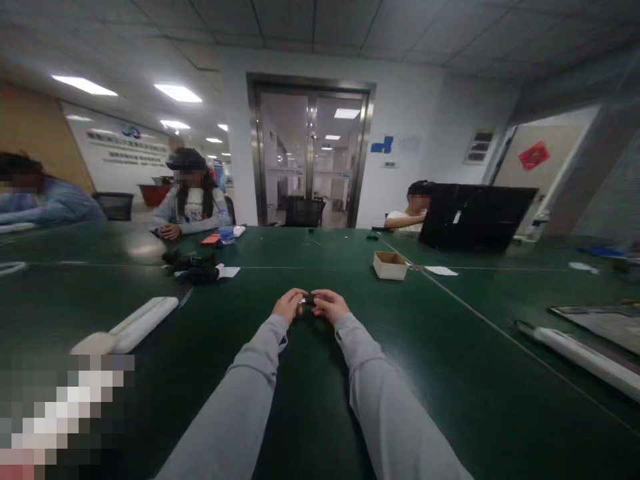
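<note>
Both arms are stretched out over the green table (450, 373), and the left hand (289, 305) and right hand (329, 305) meet nearer the camera than the cardboard box (390, 265), off to its left. Pinched between them is a small dark piece (308, 301) with a glint of metal on its left end. Fingers of both hands are curled in tight around it, thumbs on top, barely a gap showing. What the piece is, too small to tell. Just right of the box lies a white paper slip (441, 271). Behind the box to the right stands a black screen (475, 217). Well left of the box sits a black pile (195, 267), and nearer the camera than that, a white roll (143, 323).
</note>
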Tool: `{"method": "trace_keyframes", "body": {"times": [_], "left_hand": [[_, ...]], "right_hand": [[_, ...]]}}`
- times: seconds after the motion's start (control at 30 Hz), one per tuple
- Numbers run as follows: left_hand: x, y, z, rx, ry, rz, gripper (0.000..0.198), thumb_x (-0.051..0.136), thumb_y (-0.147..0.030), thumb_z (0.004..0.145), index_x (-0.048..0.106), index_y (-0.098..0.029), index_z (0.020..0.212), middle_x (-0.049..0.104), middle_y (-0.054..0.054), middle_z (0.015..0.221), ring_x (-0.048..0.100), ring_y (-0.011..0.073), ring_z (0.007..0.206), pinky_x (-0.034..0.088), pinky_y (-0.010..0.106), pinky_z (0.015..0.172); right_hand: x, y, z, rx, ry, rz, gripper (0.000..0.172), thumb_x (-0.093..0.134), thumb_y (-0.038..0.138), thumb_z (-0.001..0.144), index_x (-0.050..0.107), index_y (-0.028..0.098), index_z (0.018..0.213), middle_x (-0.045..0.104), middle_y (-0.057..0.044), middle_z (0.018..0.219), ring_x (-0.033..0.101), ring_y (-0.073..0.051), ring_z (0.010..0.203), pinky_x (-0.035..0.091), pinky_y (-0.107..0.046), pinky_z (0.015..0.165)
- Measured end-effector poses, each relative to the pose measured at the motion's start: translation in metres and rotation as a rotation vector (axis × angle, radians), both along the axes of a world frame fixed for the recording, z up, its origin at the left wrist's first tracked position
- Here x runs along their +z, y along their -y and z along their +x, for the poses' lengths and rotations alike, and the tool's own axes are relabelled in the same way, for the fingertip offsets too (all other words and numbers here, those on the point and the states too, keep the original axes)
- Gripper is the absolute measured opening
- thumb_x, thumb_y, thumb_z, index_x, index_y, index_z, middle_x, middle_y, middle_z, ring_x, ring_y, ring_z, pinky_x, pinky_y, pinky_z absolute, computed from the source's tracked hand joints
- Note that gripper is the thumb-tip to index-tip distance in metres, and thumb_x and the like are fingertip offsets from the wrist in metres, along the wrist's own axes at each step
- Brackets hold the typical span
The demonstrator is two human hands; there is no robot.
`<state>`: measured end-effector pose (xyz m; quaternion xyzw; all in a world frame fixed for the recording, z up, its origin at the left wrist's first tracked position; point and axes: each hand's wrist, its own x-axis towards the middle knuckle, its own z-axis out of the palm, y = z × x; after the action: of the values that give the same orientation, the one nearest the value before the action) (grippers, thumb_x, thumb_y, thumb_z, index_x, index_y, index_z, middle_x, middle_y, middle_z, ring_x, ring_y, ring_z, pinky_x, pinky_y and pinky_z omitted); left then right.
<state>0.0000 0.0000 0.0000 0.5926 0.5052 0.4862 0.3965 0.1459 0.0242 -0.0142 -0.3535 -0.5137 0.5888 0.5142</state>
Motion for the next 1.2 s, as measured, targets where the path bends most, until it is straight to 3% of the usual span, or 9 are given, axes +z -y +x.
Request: {"method": "trace_keyframes", "body": {"times": [0.13,0.27,0.47,0.67,0.8,0.87,0.97,1.1,1.2], "left_hand": [[0.000,0.003,0.001,-0.011,0.025,0.020,0.025,0.042,-0.026,0.067,0.054,-0.018,0.088,0.047,-0.005,0.048,0.035,0.0048,0.035,0.027,0.016,0.036],[-0.003,0.001,0.000,0.037,0.051,0.073,0.028,0.043,-0.039,0.070,0.052,-0.015,0.082,0.044,-0.006,0.045,0.035,0.0054,0.036,0.028,0.017,0.037],[-0.010,-0.003,0.000,0.061,-0.149,0.098,0.036,0.059,-0.047,0.055,0.052,-0.015,0.067,0.046,-0.005,0.047,0.042,0.0076,0.045,0.033,0.019,0.045],[0.001,0.023,0.016,0.073,-0.257,0.045,0.040,0.034,-0.053,0.072,0.050,-0.017,0.066,0.048,-0.003,0.047,0.048,0.0102,0.048,0.037,0.022,0.051],[0.011,0.055,0.018,-0.174,-0.292,-0.023,0.039,0.031,-0.049,0.075,0.052,-0.018,0.084,0.055,-0.001,0.059,0.052,0.0107,0.052,0.039,0.022,0.053],[0.023,0.078,0.009,-0.392,-0.411,-0.104,0.038,0.038,-0.047,0.072,0.052,-0.018,0.094,0.058,0.000,0.064,0.053,0.0116,0.056,0.040,0.023,0.054],[0.056,0.122,-0.016,-0.548,-0.772,-0.185,0.041,0.052,-0.049,0.061,0.058,-0.022,0.092,0.061,0.001,0.073,0.055,0.0154,0.065,0.040,0.025,0.059],[0.106,0.183,-0.065,-0.255,-0.952,-0.156,0.051,0.048,-0.056,0.061,0.053,-0.029,0.104,0.061,0.002,0.089,0.055,0.0196,0.078,0.041,0.029,0.066],[0.111,0.214,-0.119,0.044,-0.929,-0.089,0.053,0.046,-0.056,0.064,0.046,-0.033,0.111,0.057,0.000,0.101,0.054,0.0186,0.088,0.041,0.028,0.074]], "right_hand": [[0.003,0.005,0.001,0.004,0.013,0.033,0.038,0.068,0.026,0.049,0.055,0.014,0.083,0.056,0.002,0.063,0.055,-0.009,0.043,0.044,-0.019,0.038],[0.007,0.011,-0.003,0.043,0.199,0.074,0.030,0.065,0.021,0.053,0.051,0.014,0.078,0.055,0.004,0.053,0.047,-0.006,0.033,0.037,-0.017,0.031],[0.012,0.021,-0.013,0.008,0.513,0.097,0.024,0.063,0.007,0.053,0.050,0.015,0.072,0.049,0.008,0.041,0.045,-0.005,0.032,0.035,-0.016,0.031],[0.024,0.035,-0.009,0.103,0.368,0.077,0.040,0.063,0.015,0.057,0.046,0.017,0.092,0.058,0.005,0.062,0.046,-0.004,0.033,0.037,-0.016,0.032],[0.026,0.061,0.011,0.125,0.447,0.084,0.039,0.066,0.026,0.055,0.043,0.017,0.085,0.053,0.008,0.052,0.041,-0.004,0.029,0.029,-0.015,0.027],[0.027,0.081,0.028,0.140,0.431,0.068,0.043,0.067,0.032,0.052,0.038,0.019,0.081,0.054,0.009,0.053,0.039,-0.003,0.028,0.028,-0.014,0.027],[0.033,0.116,0.064,0.134,0.429,0.028,0.046,0.068,0.039,0.050,0.032,0.020,0.072,0.058,0.005,0.061,0.040,-0.004,0.030,0.029,-0.015,0.027],[0.053,0.167,0.151,0.029,0.582,0.028,0.037,0.063,0.045,0.055,0.038,0.021,0.069,0.061,-0.002,0.070,0.043,-0.006,0.031,0.033,-0.019,0.027],[0.060,0.207,0.247,-0.276,0.727,0.130,0.027,0.056,0.050,0.062,0.051,0.026,0.074,0.061,-0.011,0.077,0.052,-0.014,0.039,0.043,-0.028,0.033]]}}
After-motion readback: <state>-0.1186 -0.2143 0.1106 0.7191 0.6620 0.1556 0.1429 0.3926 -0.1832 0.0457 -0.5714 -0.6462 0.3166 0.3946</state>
